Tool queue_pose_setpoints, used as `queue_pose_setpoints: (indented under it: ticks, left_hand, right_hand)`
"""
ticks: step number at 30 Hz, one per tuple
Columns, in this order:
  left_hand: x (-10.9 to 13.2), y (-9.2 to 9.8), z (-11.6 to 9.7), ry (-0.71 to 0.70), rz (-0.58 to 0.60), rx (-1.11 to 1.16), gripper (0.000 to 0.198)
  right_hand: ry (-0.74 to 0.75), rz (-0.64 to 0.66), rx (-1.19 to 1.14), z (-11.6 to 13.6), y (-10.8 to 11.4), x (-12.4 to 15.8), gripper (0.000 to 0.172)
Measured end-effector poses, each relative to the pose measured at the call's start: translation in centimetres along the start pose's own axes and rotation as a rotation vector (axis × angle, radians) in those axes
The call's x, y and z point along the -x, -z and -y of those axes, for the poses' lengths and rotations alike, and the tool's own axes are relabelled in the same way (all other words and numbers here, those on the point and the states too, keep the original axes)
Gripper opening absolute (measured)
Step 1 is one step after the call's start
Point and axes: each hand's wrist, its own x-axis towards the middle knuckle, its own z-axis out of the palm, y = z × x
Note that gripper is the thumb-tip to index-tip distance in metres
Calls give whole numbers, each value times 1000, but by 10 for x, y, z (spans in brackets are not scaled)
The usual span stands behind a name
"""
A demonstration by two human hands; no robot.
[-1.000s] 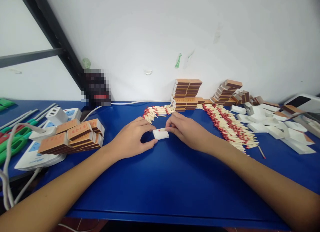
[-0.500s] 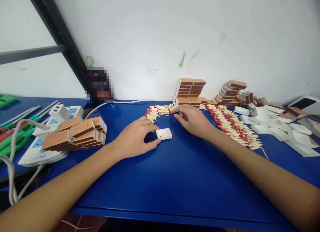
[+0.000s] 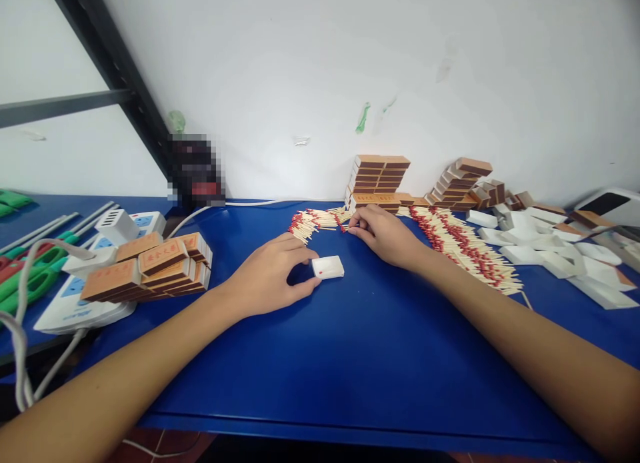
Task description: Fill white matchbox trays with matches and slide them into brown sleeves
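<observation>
My left hand point(image 3: 275, 276) grips the left end of a small white matchbox tray point(image 3: 329, 268) between thumb and fingers. The tray lies on the blue table, and a red match head shows in it near the fingers. Beyond it, my right hand point(image 3: 383, 233) pinches a few matches point(image 3: 345, 228) at the right end of a loose pile of matches point(image 3: 315, 220); how many is hidden by the fingers. Behind my right hand rises a stack of brown matchboxes point(image 3: 381, 173).
A wide band of matches point(image 3: 467, 250) lies right of my right forearm. Farther right are scattered white trays point(image 3: 555, 243) and a leaning stack of matchboxes point(image 3: 457, 183). At left, matchboxes point(image 3: 155, 270) rest on a power strip point(image 3: 85, 310), near green-handled tools point(image 3: 35, 270).
My right hand has shifted slightly to the right, and red match heads now show by its fingertips. My left hand and the tray stay in place.
</observation>
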Motion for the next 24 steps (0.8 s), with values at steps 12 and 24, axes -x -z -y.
queue_pose_setpoints:
  ticks: [12, 24]
  left_hand:
    - [1, 1, 2, 5, 0, -8, 24]
    - [0, 2, 3, -1, -5, -18, 22]
  right_hand:
    - [0, 48, -31, 14, 15, 11, 12]
    - [176, 171, -155, 74, 11, 36, 10]
